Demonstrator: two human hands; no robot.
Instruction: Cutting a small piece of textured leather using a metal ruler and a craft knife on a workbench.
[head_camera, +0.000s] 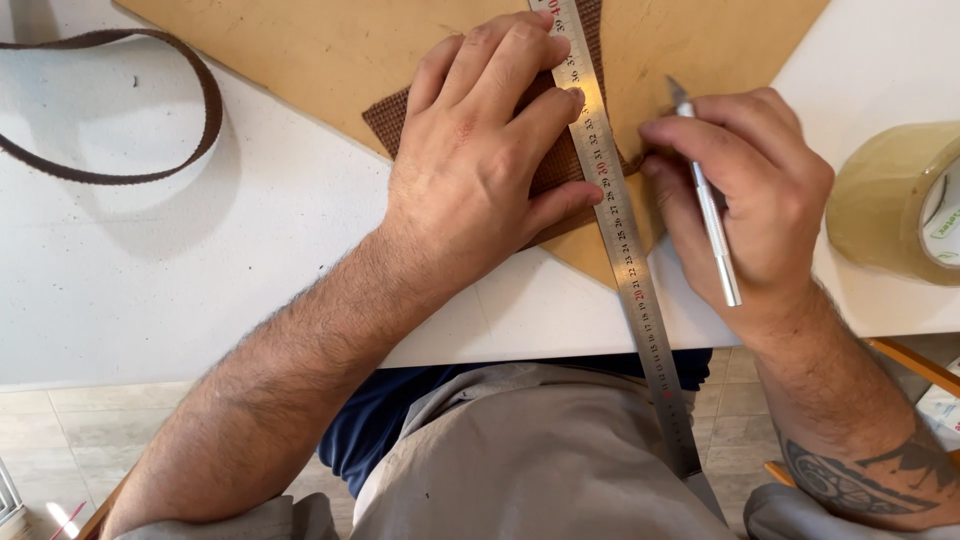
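My left hand (480, 150) lies flat, fingers spread, pressing a steel ruler (625, 250) and a brown woven fabric piece (385, 120) onto a tan board (330, 50). The ruler runs from the top of the view down past the table edge toward my lap. My right hand (750, 200) grips a slim silver craft knife (712, 215) like a pen, just right of the ruler, with its tip down near the ruler's edge over the fabric. Most of the fabric is hidden under my left hand.
A brown webbing strap (150, 110) loops on the white table (150, 280) at the upper left. A roll of clear packing tape (895, 200) stands at the right edge. Tiled floor and an orange chair part (915, 365) show below the table edge.
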